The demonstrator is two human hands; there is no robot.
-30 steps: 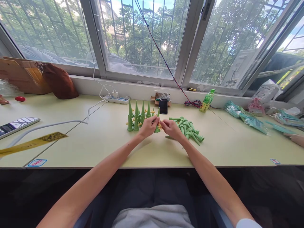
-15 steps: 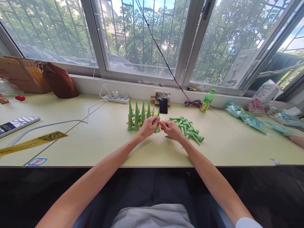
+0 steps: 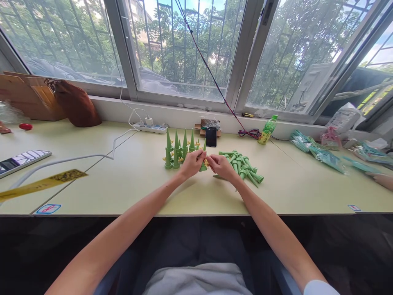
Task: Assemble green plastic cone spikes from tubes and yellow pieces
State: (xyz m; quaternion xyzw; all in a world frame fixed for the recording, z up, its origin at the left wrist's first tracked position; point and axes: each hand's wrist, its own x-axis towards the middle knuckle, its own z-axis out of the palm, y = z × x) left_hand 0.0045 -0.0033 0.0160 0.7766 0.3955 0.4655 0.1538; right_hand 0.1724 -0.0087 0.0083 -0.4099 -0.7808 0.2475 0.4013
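This seems to be a workroom or light workshop — a long worktop under barred windows, with stickers along its front edge, a power strip, heaped green spikes, bagged goods — and another person partly visible, far right.

From ten to two o'clock, slightly hazy window panes in grey frames. Beyond, dark bars, dense green foliage and, at twelve, bright daytime sky. Beneath the glass, a low white wall. From nine to three, a pale yellow-green tabletop, with a straight seam toward eight. At eight and four, below the front edge, deep shadow.
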